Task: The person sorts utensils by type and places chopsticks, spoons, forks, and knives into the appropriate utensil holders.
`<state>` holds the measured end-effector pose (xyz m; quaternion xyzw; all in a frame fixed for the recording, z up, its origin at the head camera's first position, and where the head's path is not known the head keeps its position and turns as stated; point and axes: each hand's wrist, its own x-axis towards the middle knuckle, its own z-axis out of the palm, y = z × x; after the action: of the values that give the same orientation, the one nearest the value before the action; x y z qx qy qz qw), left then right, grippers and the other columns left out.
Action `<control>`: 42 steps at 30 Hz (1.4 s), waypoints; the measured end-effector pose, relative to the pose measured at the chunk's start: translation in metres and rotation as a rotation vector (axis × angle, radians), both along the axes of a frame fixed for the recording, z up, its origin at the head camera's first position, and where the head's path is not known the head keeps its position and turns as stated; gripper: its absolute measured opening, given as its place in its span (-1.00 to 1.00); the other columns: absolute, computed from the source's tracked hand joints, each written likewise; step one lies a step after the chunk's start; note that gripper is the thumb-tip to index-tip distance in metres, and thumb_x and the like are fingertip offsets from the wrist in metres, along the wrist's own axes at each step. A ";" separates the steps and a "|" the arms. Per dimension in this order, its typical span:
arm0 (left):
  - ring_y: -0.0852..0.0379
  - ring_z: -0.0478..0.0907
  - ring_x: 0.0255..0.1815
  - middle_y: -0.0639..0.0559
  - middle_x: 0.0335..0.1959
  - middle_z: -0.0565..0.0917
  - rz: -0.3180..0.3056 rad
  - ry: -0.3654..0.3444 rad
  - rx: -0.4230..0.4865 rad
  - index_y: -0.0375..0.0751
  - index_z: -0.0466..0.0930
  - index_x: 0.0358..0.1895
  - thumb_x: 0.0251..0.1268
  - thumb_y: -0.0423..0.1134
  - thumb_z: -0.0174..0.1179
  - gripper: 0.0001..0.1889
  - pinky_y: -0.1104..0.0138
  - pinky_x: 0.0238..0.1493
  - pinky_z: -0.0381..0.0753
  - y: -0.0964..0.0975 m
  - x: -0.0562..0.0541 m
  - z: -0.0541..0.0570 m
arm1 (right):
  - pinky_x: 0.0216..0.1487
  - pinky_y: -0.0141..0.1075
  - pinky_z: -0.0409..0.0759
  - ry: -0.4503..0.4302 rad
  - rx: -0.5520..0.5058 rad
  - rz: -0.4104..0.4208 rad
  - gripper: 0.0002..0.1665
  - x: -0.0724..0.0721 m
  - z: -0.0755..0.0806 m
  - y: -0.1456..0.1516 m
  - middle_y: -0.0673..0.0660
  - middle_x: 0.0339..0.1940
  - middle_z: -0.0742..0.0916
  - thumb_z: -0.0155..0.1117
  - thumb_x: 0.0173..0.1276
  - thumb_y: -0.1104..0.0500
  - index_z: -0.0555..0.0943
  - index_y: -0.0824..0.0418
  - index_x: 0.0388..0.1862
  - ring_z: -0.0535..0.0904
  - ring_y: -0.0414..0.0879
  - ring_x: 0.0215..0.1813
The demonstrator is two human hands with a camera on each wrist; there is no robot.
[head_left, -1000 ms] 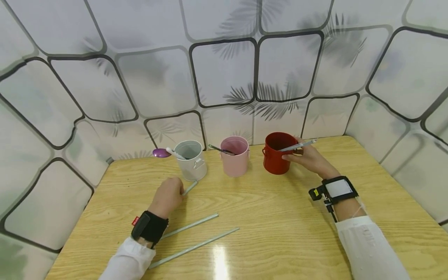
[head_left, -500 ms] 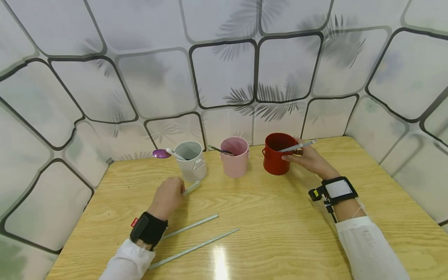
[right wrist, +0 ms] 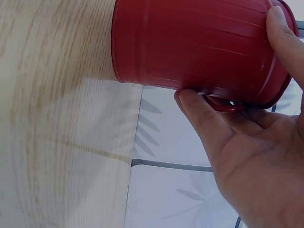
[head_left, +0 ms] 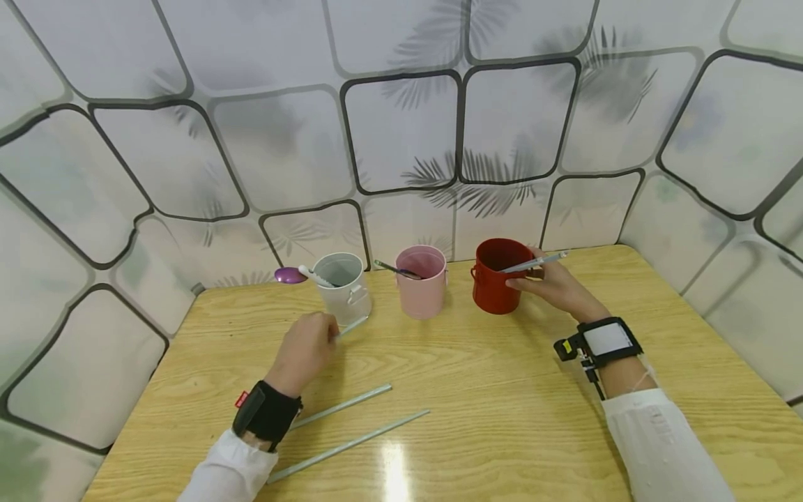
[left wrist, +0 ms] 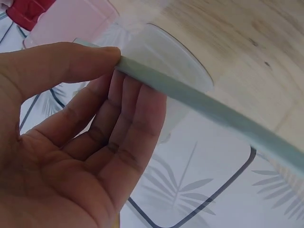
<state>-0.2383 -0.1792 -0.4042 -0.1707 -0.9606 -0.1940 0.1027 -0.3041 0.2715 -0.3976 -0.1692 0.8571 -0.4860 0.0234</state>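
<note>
My left hand (head_left: 306, 352) pinches a slim pale green stick (left wrist: 199, 102) between thumb and fingertips, in front of the white bucket (head_left: 351, 303). In the left wrist view the stick slants across the hand, past the thumb. At the right my other hand (head_left: 560, 284) grips a red bucket (head_left: 495, 293), thumb near the rim and fingers around the handle side, as the right wrist view shows. A pale grey-blue, stick-like thing (head_left: 547, 259) leans out of the red bucket over that hand. The buckets' bottoms inside are hidden.
Between them stands a pink bucket (head_left: 422, 298) with a thin green-and-dark stick (head_left: 390, 267) in it. A purple spoon head (head_left: 289, 275) and a white handle (head_left: 316, 277) jut from the white bucket. Two pale sticks (head_left: 351, 444) lie on the wooden table (head_left: 502, 418). Patterned cloth rises behind.
My left hand has shifted slightly up and right with the stick, whose far end tilted and now points toward the white bucket's base. The right hand and red bucket have stayed put.
</note>
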 end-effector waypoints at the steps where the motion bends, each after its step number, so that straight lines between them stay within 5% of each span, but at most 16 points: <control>1: 0.03 0.58 -0.45 -0.11 -0.46 0.70 -0.006 0.005 0.006 -0.36 0.69 -0.44 0.03 -0.62 0.24 -0.87 0.15 -0.37 0.65 0.001 0.001 0.001 | 0.32 0.03 0.49 0.000 -0.001 -0.001 -0.14 0.000 0.000 0.000 0.36 0.50 0.42 0.35 0.49 0.19 0.16 0.33 0.61 0.35 0.29 0.46; 13: 0.07 0.53 -0.44 -0.07 -0.45 0.64 -0.086 0.068 0.021 -0.34 0.67 -0.43 -0.03 -0.67 0.28 -0.82 0.22 -0.37 0.62 0.021 0.023 0.019 | 0.30 -0.08 0.51 0.014 -0.004 0.005 -0.16 0.001 0.000 0.000 0.35 0.49 0.43 0.35 0.49 0.21 0.18 0.32 0.60 0.37 0.29 0.46; 21: 0.11 0.49 -0.43 0.01 -0.43 0.61 -0.114 0.089 0.026 -0.29 0.68 -0.39 0.01 -0.63 0.38 -0.82 0.26 -0.35 0.59 0.033 0.037 0.033 | 0.15 -0.38 0.54 0.016 -0.008 0.016 -0.13 0.000 -0.001 -0.001 0.39 0.49 0.42 0.35 0.48 0.22 0.15 0.34 0.61 0.38 0.39 0.43; 42: 0.15 0.48 -0.37 0.05 -0.38 0.56 -0.218 0.209 0.072 -0.25 0.65 -0.36 0.02 -0.56 0.49 -0.78 0.30 -0.32 0.61 0.060 0.069 0.056 | 0.31 0.05 0.53 -0.017 0.004 -0.009 -0.11 -0.001 -0.001 0.000 0.37 0.51 0.40 0.36 0.49 0.17 0.13 0.30 0.63 0.36 0.40 0.46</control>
<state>-0.1694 -0.1195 -0.3484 -0.2895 -0.9128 -0.2197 0.1864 -0.3048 0.2717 -0.3981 -0.1613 0.8587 -0.4856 0.0290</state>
